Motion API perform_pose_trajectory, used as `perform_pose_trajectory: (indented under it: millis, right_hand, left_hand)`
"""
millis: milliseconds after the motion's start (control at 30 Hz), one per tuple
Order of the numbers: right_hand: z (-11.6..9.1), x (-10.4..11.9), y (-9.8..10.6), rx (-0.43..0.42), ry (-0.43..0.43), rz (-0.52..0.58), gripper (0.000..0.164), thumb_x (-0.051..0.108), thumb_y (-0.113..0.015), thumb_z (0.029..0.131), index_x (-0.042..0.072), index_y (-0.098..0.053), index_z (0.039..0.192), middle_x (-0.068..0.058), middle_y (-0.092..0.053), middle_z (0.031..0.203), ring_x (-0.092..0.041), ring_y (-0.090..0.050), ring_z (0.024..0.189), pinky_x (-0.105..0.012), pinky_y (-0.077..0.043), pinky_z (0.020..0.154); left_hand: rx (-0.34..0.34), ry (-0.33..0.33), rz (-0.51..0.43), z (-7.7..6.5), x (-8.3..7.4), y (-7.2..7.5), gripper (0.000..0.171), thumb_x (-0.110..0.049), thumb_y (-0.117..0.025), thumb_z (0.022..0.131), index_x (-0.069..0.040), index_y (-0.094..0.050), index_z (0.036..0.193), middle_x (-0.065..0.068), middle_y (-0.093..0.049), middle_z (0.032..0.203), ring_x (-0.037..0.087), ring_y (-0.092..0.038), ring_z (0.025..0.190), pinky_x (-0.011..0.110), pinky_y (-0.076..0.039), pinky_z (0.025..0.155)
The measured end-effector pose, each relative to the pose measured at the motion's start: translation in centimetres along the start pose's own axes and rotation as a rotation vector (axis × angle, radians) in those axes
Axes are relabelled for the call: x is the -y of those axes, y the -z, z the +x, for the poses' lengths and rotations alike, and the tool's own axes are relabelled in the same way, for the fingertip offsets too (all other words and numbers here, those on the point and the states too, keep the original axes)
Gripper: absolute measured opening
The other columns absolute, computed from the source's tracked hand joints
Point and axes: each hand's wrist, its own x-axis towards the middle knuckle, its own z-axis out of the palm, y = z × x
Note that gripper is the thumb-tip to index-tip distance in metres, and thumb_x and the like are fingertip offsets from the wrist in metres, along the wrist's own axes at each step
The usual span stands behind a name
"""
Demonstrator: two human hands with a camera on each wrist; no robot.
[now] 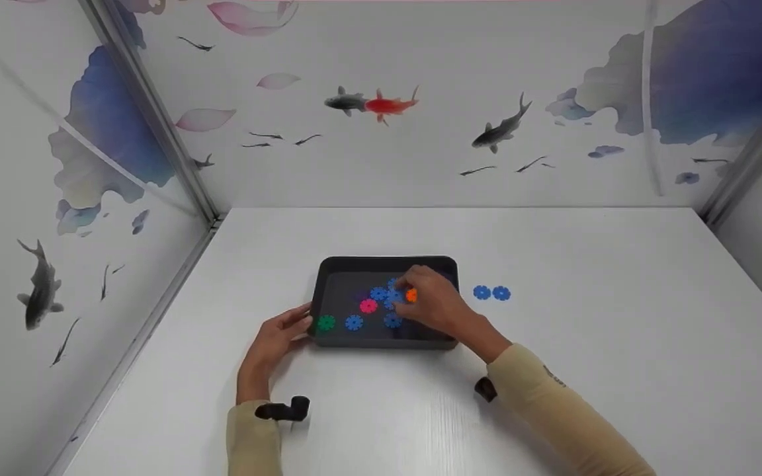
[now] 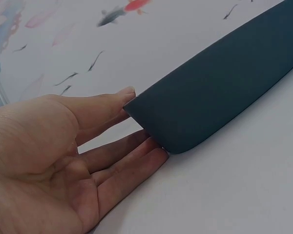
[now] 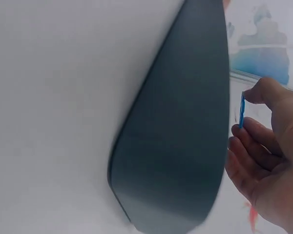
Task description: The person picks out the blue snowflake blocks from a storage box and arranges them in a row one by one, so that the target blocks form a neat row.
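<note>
A black tray [image 1: 354, 343] holds several notched, snowflake-shaped plastic discs. Most are blue, like the blue disc [image 1: 354, 322] near the front; a green disc [image 1: 326, 322], a pink disc [image 1: 368, 306] and an orange disc [image 1: 412, 295] lie there too. My left hand [image 1: 280, 337] grips the tray's left side, thumb at the rim and fingers low on the wall in the left wrist view. Over the tray, my right hand [image 1: 437, 301] pinches one blue disc [image 3: 242, 110] edge-on between thumb and fingertip. That hand hides part of the tray's right side.
Two blue discs [image 1: 491, 293] lie side by side on the white table [image 1: 566, 264], right of the tray. Printed panels stand behind the table and at its sides. Each wrist wears a small black camera [image 1: 299, 408].
</note>
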Motion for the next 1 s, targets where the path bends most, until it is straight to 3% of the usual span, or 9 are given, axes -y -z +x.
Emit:
perform_pose_trajectory:
  millis: [200, 433, 567, 800, 1000]
  right_hand:
    - [-1.5, -1.1, 2.1, -0.067, 0.031, -0.012, 0.028, 0.015, -0.082, 0.081, 0.004, -0.072, 0.105, -0.008, -0.066, 0.099, -0.02, -0.064, 0.093, -0.035, -0.061, 0.082]
    - [-2.6, -2.1, 3.4, -0.072, -0.029, 0.016, 0.028, 0.015, -0.083, 0.081, 0.005, -0.072, 0.105, -0.007, -0.067, 0.1, -0.019, -0.061, 0.092, -0.034, -0.061, 0.083]
    - [-3.2, -2.7, 4.2, -0.095, -0.012, 0.007, 0.027, 0.013, -0.082, 0.081, 0.004, -0.071, 0.104, -0.008, -0.067, 0.099, -0.019, -0.06, 0.089, -0.033, -0.061, 0.078]
    - [-4.4, -4.4, 5.8, -0.129, -0.057, 0.019, 0.026, 0.01, -0.081, 0.082, 0.003, -0.07, 0.104, -0.011, -0.067, 0.101, -0.03, -0.065, 0.098, -0.044, -0.062, 0.083]
    - [-5.1, -5.8, 6.8, -0.16, -0.075, 0.034, 0.024, 0.012, -0.08, 0.084, 0.003, -0.07, 0.104, -0.01, -0.068, 0.101, -0.027, -0.065, 0.096, -0.041, -0.062, 0.08]
  left_hand:
    - [0.002, 0.008, 0.004, -0.1, -0.2, -0.1, 0.048, -0.024, -0.065, 0.099, -0.015, -0.055, 0.145, 0.013, -0.053, 0.149, 0.03, -0.054, 0.134, 0.049, -0.045, 0.114]
    - [0.009, 0.005, 0.001, -0.2, -0.2, 0.0, 0.047, -0.021, -0.063, 0.1, -0.013, -0.054, 0.146, 0.015, -0.051, 0.151, 0.032, -0.052, 0.136, 0.048, -0.046, 0.113]
    - [0.013, -0.006, -0.002, -0.1, -0.2, -0.1, 0.048, -0.021, -0.063, 0.1, -0.012, -0.053, 0.146, 0.016, -0.051, 0.151, 0.032, -0.052, 0.137, 0.048, -0.046, 0.112]
    - [0.024, -0.004, -0.007, 0.0, -0.1, -0.2, 0.048, -0.021, -0.062, 0.1, -0.011, -0.052, 0.147, 0.017, -0.049, 0.152, 0.033, -0.05, 0.139, 0.05, -0.045, 0.114]
    - [0.017, 0.01, 0.008, 0.0, -0.1, -0.1, 0.048, -0.021, -0.062, 0.1, -0.013, -0.052, 0.147, 0.016, -0.048, 0.154, 0.034, -0.046, 0.142, 0.05, -0.043, 0.115]
